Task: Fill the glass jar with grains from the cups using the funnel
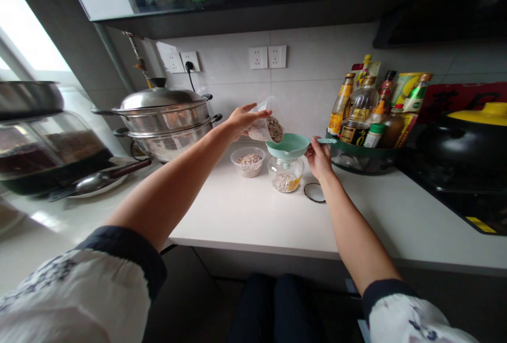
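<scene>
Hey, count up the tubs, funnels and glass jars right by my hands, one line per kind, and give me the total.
Tubs: 2 (tilted tub, upright tub)
Funnel: 1
Glass jar: 1
Total: 4

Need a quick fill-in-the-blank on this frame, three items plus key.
The hand tilting the clear container is the ____ one.
The other hand holds the green funnel by its ____.
The lid on the black pot is ____.
Missing words: left; handle; yellow.
</scene>
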A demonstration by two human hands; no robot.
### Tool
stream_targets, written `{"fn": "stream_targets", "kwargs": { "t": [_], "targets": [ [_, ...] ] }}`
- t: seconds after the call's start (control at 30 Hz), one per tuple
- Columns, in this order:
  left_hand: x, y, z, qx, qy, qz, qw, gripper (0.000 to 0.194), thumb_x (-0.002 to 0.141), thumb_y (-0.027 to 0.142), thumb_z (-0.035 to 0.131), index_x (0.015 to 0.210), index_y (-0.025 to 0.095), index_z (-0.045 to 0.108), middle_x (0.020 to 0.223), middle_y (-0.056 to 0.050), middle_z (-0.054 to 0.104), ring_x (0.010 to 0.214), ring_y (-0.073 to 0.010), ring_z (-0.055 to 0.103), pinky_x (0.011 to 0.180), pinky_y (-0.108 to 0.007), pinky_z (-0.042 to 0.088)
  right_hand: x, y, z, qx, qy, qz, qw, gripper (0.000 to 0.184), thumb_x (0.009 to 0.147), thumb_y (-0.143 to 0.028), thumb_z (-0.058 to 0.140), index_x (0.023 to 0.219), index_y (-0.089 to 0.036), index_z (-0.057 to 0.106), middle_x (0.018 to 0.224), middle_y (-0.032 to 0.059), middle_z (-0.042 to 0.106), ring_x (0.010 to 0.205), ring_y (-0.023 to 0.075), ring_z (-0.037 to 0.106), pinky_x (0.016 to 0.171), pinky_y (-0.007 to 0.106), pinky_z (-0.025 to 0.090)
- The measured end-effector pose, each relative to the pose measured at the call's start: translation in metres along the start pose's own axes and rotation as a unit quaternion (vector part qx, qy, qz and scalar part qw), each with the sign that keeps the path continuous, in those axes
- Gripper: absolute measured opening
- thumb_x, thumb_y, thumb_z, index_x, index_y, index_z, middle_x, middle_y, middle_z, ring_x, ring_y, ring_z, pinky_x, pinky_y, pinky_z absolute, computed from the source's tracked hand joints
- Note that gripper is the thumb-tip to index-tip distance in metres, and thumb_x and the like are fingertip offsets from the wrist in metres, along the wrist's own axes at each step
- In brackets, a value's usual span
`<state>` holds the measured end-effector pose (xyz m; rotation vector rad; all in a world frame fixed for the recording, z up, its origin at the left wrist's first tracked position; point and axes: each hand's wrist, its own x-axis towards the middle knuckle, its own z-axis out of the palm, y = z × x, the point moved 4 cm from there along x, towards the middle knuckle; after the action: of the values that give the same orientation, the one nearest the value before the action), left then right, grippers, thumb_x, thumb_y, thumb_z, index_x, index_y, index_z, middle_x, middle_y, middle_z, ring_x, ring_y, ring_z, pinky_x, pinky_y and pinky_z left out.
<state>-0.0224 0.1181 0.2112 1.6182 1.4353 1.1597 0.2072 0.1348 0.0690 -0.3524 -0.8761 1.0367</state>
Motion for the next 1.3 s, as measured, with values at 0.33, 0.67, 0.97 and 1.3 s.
{"fn": "stream_targets", "kwargs": {
  "t": [0.33,0.67,0.97,1.3],
  "targets": [
    [0.0001,0.0009,-0.0001,0.015,0.000,0.005,1.000,0.092,0.058,0.052,0.080,0.139,0.026,0.044,0.125,-0.013,0.061,0.113,-0.0316,0.058,0.086,-0.039,0.050,0.0001,-0.0004,-0.0002,-0.005,0.005,0.001,1.000,0.032,0.063,-0.039,0.079,0.078,-0.024,0.054,0.058,-0.0091,0.050,0.051,0.0052,0.044,0.047,0.019,0.035],
    [-0.0044,0.0041,0.0004,0.021,-0.005,0.006,1.000,0.092,0.059,0.052,0.079,0.139,0.026,0.043,0.122,-0.012,0.063,0.113,-0.0303,0.058,0.087,-0.037,0.049,0.0006,0.0016,-0.0018,-0.007,0.009,0.003,1.000,0.034,0.062,-0.041,0.079,0.078,-0.025,0.054,0.059,-0.0088,0.052,0.053,0.0062,0.046,0.049,0.020,0.038],
    [-0.0015,0.0026,0.0004,0.025,-0.002,0.008,1.000,0.091,0.059,0.054,0.078,0.139,0.027,0.044,0.125,-0.012,0.061,0.112,-0.0301,0.059,0.085,-0.036,0.050,-0.0012,-0.0009,0.0004,-0.020,0.008,0.003,1.000,0.035,0.063,-0.043,0.078,0.078,-0.025,0.053,0.058,-0.0090,0.049,0.051,0.0065,0.045,0.049,0.020,0.038],
    [-0.0035,0.0045,0.0012,0.029,-0.004,0.005,1.000,0.093,0.058,0.054,0.079,0.139,0.027,0.043,0.125,-0.012,0.060,0.110,-0.0308,0.059,0.086,-0.038,0.050,-0.0006,-0.0003,-0.0010,-0.027,0.013,0.005,1.000,0.036,0.062,-0.044,0.078,0.079,-0.025,0.052,0.058,-0.0093,0.050,0.052,0.0065,0.047,0.051,0.021,0.040]
  ]
}}
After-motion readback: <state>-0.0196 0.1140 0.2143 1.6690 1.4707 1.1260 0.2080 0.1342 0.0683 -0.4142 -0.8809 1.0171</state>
